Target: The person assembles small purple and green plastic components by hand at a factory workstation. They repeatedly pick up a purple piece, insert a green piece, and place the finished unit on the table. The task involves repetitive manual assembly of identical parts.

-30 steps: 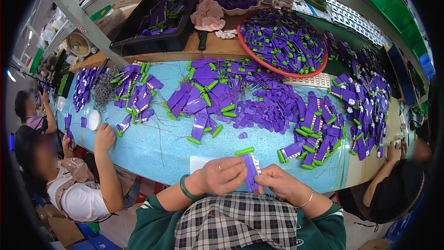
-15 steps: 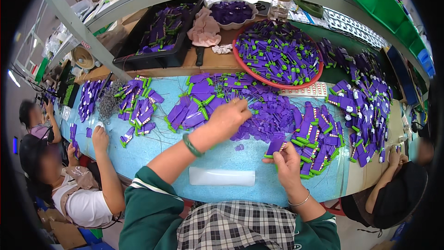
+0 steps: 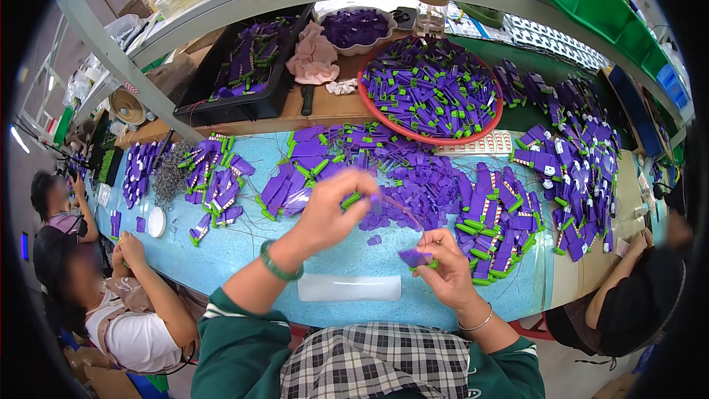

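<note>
At the blue desk's (image 3: 214,262) far edge stands the red basket (image 3: 444,141); just nearer lies a heap of small purple parts (image 3: 425,185), probably central for easy reach. Nearer still, the hands are apart: the right hand (image 3: 452,273) pinches a purple-and-green piece (image 3: 416,258), seemingly to steady it; the left hand (image 3: 325,210), blurred, closes on what looks like a small purple tab (image 3: 375,203), a thread (image 3: 411,216) trailing rightward. Half a second ago, the left hand reached over the heap.
</note>
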Demonstrator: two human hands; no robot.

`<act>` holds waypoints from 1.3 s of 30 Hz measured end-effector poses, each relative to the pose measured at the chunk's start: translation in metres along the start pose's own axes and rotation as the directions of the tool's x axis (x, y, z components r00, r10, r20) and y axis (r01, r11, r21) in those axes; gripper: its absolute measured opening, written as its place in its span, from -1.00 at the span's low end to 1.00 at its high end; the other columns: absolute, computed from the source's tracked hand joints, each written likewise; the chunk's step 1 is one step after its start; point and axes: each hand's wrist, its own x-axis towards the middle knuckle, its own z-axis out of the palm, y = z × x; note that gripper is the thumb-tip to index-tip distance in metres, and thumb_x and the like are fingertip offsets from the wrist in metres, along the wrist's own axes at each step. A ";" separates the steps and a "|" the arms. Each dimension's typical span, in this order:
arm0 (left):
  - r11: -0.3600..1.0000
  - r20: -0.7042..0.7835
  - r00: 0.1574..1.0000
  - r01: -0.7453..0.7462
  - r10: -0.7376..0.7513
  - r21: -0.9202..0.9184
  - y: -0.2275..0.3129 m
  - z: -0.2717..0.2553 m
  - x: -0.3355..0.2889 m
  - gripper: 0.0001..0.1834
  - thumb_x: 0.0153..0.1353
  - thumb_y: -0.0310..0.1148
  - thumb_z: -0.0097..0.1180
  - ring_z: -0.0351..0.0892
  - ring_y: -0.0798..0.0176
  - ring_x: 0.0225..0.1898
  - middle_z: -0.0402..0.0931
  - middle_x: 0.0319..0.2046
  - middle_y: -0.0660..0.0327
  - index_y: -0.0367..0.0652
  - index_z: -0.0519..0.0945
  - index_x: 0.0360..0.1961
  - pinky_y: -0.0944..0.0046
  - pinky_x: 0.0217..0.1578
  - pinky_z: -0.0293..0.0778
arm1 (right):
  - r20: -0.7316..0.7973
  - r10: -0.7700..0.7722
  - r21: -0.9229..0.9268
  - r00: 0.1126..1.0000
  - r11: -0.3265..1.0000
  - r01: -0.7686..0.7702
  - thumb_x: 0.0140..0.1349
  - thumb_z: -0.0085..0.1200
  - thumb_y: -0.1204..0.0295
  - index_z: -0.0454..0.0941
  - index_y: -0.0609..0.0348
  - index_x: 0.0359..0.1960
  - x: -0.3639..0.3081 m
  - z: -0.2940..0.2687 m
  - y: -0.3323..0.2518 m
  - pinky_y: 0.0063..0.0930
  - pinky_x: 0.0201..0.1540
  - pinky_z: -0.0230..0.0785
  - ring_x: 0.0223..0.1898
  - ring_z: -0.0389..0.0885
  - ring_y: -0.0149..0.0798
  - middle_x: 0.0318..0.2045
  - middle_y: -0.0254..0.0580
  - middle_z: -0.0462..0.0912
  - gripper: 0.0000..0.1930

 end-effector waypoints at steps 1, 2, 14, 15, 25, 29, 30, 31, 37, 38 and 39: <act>0.931 0.147 0.980 0.175 -0.134 -0.320 0.012 0.000 -0.018 -0.90 0.09 -0.59 0.15 0.58 0.19 -0.22 0.56 -0.33 0.17 -0.22 0.55 -0.35 0.24 -0.16 0.49 | 0.058 -0.023 0.032 0.998 0.999 0.022 0.05 0.08 0.74 0.58 0.23 -0.11 0.001 0.002 -0.007 -0.46 -0.15 0.47 -0.21 0.54 -0.33 -0.12 -0.18 0.42 -0.67; 0.736 0.324 0.924 0.362 -0.203 -0.573 0.020 0.002 -0.035 -0.96 0.17 -0.56 0.12 0.60 0.27 -0.29 0.58 -0.39 0.21 -0.24 0.55 -0.33 0.32 -0.21 0.51 | 0.113 -0.049 0.066 0.992 0.997 0.042 0.04 0.10 0.73 0.59 0.22 -0.12 0.003 0.005 -0.015 -0.44 -0.14 0.46 -0.20 0.54 -0.31 -0.11 -0.17 0.43 -0.67; 0.729 -0.057 0.960 0.168 -0.274 -0.664 0.007 0.068 -0.114 -0.75 0.17 -0.62 0.12 0.54 0.31 -0.12 0.52 -0.14 0.15 -0.28 0.49 -0.11 0.33 -0.07 0.50 | 0.261 0.540 0.844 0.800 0.275 -0.461 0.19 0.15 0.50 0.51 0.24 -0.09 -0.014 0.050 0.008 -0.58 -0.32 0.40 -0.30 0.52 -0.45 -0.29 -0.29 0.58 -0.75; 0.738 -0.075 0.960 0.157 -0.270 -0.656 0.006 0.069 -0.115 -0.76 0.16 -0.64 0.12 0.54 0.30 -0.10 0.52 -0.14 0.15 -0.28 0.50 -0.12 0.32 -0.04 0.49 | 0.310 0.537 0.842 0.784 0.228 -0.490 0.18 0.18 0.46 0.49 0.23 -0.06 -0.014 0.053 0.009 -0.61 -0.31 0.36 -0.31 0.52 -0.46 -0.28 -0.33 0.58 -0.71; 0.456 -0.030 0.889 0.206 -0.458 -0.866 -0.006 0.065 -0.115 -0.77 0.08 -0.72 0.11 0.57 0.29 -0.19 0.54 -0.24 0.13 -0.31 0.54 -0.21 0.31 -0.08 0.51 | -0.096 0.068 -0.172 0.993 0.981 -0.084 0.02 0.22 0.65 0.58 0.11 0.01 -0.015 0.033 -0.003 -0.55 -0.43 0.32 -0.41 0.46 -0.45 -0.49 -0.38 0.45 -0.56; 0.503 -0.012 0.889 0.248 -0.458 -0.828 -0.008 0.063 -0.116 -0.79 0.09 -0.70 0.13 0.58 0.30 -0.20 0.55 -0.26 0.14 -0.34 0.55 -0.20 0.36 -0.13 0.53 | -0.008 0.011 -0.418 1.000 0.908 -0.014 -0.05 0.26 0.65 0.63 0.03 -0.06 -0.015 0.030 -0.010 -0.52 -0.43 0.22 -0.47 0.37 -0.41 -0.52 -0.32 0.42 -0.56; 0.508 -0.003 0.883 0.267 -0.469 -0.819 -0.007 0.062 -0.117 -0.79 0.10 -0.69 0.14 0.59 0.30 -0.20 0.55 -0.26 0.15 -0.34 0.55 -0.20 0.37 -0.14 0.54 | 0.019 0.045 -0.443 0.999 0.896 -0.032 -0.05 0.26 0.65 0.63 0.04 -0.06 -0.014 0.028 -0.013 -0.51 -0.42 0.22 -0.48 0.37 -0.41 -0.52 -0.32 0.42 -0.56; 0.543 0.041 0.890 0.313 -0.454 -0.779 -0.007 0.060 -0.119 -0.79 0.12 -0.68 0.13 0.58 0.32 -0.20 0.55 -0.24 0.15 -0.35 0.55 -0.18 0.38 -0.14 0.53 | 0.109 0.083 -0.440 0.991 0.897 -0.027 -0.05 0.26 0.66 0.64 0.03 -0.06 -0.011 0.025 -0.015 -0.51 -0.44 0.22 -0.48 0.39 -0.40 -0.52 -0.32 0.43 -0.56; 0.631 0.219 0.828 0.541 -0.516 -0.557 0.015 0.055 -0.119 -0.79 0.17 -0.55 0.17 0.56 0.44 -0.27 0.58 -0.27 0.25 -0.33 0.55 -0.14 0.46 -0.18 0.48 | 0.262 0.336 -0.199 0.904 0.936 -0.290 0.01 0.22 0.69 0.60 0.13 -0.06 -0.012 0.023 -0.006 -0.53 -0.38 0.37 -0.39 0.48 -0.42 -0.44 -0.33 0.50 -0.60; 0.592 0.223 0.817 0.547 -0.532 -0.592 0.013 0.058 -0.119 -0.78 0.17 -0.53 0.18 0.54 0.46 -0.27 0.57 -0.26 0.27 -0.33 0.55 -0.15 0.46 -0.19 0.47 | 0.198 0.361 -0.048 0.911 0.932 -0.358 0.03 0.20 0.69 0.58 0.16 -0.05 -0.016 0.031 0.001 -0.53 -0.33 0.41 -0.36 0.50 -0.42 -0.42 -0.33 0.52 -0.61; 0.552 0.223 0.805 0.551 -0.550 -0.626 0.008 0.061 -0.121 -0.78 0.17 -0.51 0.19 0.53 0.47 -0.26 0.56 -0.25 0.28 -0.32 0.55 -0.15 0.46 -0.20 0.45 | 0.141 0.390 0.109 0.910 0.907 -0.406 0.04 0.19 0.69 0.57 0.19 -0.05 -0.017 0.037 0.004 -0.54 -0.29 0.44 -0.34 0.51 -0.43 -0.39 -0.34 0.54 -0.62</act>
